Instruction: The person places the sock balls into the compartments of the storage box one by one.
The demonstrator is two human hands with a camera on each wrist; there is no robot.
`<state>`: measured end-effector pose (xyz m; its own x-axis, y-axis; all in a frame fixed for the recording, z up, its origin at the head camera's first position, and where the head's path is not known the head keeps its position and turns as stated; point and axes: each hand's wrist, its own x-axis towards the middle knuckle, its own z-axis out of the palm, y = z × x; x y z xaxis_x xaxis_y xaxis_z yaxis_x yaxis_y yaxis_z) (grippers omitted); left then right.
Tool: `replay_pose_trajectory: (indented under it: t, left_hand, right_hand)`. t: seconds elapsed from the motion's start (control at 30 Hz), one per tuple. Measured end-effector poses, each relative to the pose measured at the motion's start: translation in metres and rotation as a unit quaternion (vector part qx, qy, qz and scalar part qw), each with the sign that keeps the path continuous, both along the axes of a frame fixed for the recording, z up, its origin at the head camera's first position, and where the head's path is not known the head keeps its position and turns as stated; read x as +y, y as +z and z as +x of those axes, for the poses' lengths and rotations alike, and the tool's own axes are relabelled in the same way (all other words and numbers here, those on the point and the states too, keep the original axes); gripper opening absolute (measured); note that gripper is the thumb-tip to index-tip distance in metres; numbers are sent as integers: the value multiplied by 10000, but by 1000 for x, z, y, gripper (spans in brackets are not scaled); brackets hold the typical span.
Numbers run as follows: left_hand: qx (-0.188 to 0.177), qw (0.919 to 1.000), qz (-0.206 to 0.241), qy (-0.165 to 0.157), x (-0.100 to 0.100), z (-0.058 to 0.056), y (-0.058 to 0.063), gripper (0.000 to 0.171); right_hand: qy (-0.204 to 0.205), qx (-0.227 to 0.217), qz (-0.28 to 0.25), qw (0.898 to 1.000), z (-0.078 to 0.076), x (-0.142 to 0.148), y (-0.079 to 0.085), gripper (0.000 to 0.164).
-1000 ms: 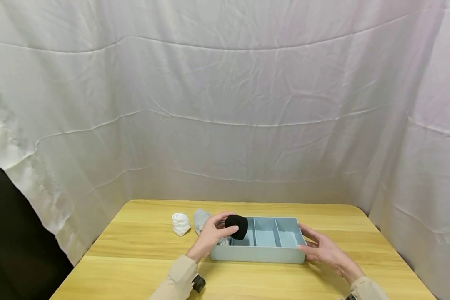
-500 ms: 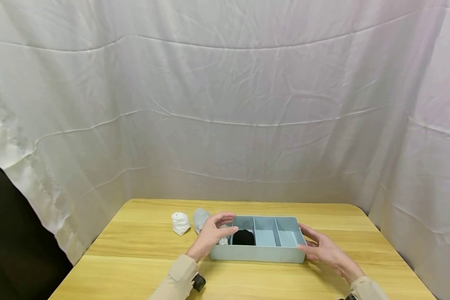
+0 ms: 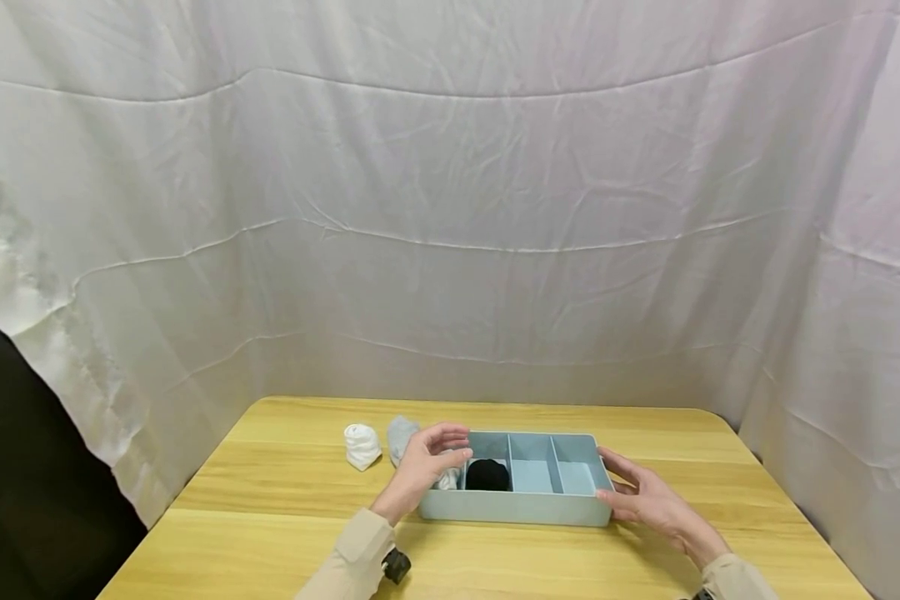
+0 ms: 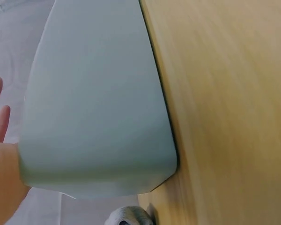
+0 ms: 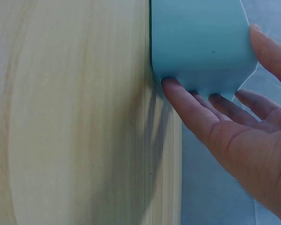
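Observation:
A pale blue divided box stands on the table. Rolled-up black socks lie in its second compartment from the left. Over the left end, my left hand is held with thumb and fingers apart and nothing between them. Part of a white-grey cloth bundle shows in the leftmost compartment, mostly hidden by that hand. My right hand holds the box's right end, thumb at the near corner and fingers along the end wall. In the right wrist view the fingertips touch the end wall.
A white rolled bundle sits on the wooden table, left of the box. Beside it, a light grey bundle is partly hidden behind my left hand. The two right compartments show bare floors. Pale curtains hang behind the table.
My left hand has let go of the black socks, which dropped into the second compartment. That hand has since drawn back very slightly left. The right hand and box have stayed put.

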<state>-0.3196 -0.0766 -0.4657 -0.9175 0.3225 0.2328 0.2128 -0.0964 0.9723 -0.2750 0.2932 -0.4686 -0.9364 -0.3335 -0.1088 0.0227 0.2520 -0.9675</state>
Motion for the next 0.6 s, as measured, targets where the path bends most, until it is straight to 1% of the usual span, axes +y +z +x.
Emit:
replay_pose_trajectory:
  t: [0.13,0.23,0.4,0.6]
  left_hand:
    - [-17,10000,-3,73,-3,0,2,42]
    - [-40,9998,1,203,-7,1,3,41]
    - [-10,9990,-2,438,-16,1,5,38]
    - [74,9984,-7,567,-28,0,5,36]
  right_hand:
    - [38,40,23,10000,0,1,0,84]
    - [48,52,6,10000,0,1,-1,83]
    - [45,44,-18,10000,0,0,-1,83]
    - [9,10,-21,10000,0,-1,0,84]
